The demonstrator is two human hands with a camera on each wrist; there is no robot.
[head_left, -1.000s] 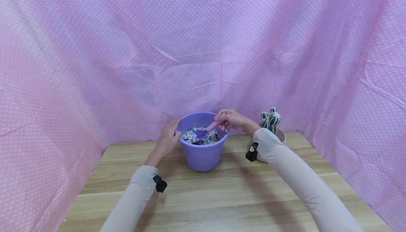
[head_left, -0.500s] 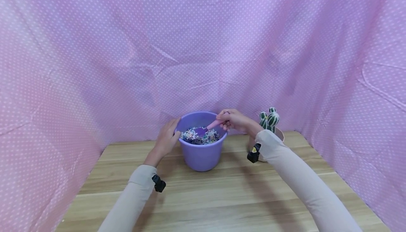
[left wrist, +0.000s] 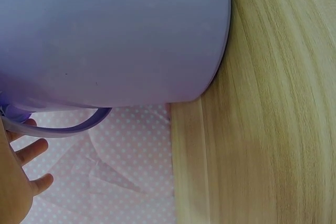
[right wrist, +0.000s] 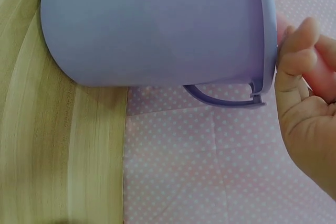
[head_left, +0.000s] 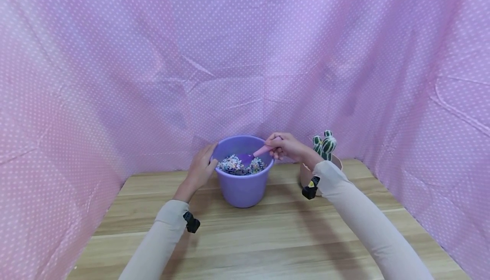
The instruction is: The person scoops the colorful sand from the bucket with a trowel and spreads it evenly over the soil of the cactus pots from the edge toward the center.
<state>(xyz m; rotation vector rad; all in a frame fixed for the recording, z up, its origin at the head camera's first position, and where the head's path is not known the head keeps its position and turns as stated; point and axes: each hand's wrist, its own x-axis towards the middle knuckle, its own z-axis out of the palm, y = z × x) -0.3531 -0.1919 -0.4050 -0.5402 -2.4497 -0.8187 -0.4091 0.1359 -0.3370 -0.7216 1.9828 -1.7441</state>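
Wooden bench (head_left: 245,241): multicoloured beads (head_left: 229,163) remain, apparently mid-scooping; right grip (head_left: 289,147) pinches pink-handled purple scoop (head_left: 262,150); spread left grip (head_left: 200,166) touches lavender plastic bucket (head_left: 244,190), nine o'clock

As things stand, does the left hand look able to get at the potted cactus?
Probably not directly: the left hand is at the rim of the purple bucket, and both that bucket and the right hand lie between it and the potted cactus.

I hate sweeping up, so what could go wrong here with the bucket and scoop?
Beads might spill over the rim if the right hand lifts the scoop carelessly. The bucket could tip if the left hand at its edge pushes too hard. The right sleeve looks close to the cactus, so it may bump it.
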